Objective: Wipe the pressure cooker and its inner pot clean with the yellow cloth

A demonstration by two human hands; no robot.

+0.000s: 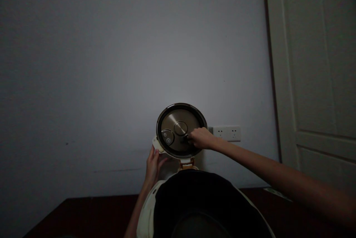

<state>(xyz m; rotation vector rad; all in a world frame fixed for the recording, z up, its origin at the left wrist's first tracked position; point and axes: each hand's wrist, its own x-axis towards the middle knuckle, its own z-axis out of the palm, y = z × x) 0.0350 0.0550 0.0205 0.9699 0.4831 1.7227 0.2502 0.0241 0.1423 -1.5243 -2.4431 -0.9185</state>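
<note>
An electric cooker stands close in front of me with its round lid (pixel 174 116) raised on a hinge (pixel 187 164). The lid's metal inner face is turned toward me, ringed by a dark seal, with a small valve plate (pixel 168 138) at lower left. My left hand (pixel 154 163) grips the white tab on the lid's lower left edge from below. Against the right part of the inner face, my right hand (pixel 200 138) is closed. Something dark shows at its fingertips; whether it is an object or a reflection I cannot make out. Below, the dark cooker pot (pixel 191 193) lies open.
The cooker's white body (pixel 146 212) rests on a dark red table (pixel 94 212) against a pale wall (pixel 111 63). A wall socket (pixel 227 133) is right of the lid. A panelled door (pixel 314 63) stands at right. The room is dim.
</note>
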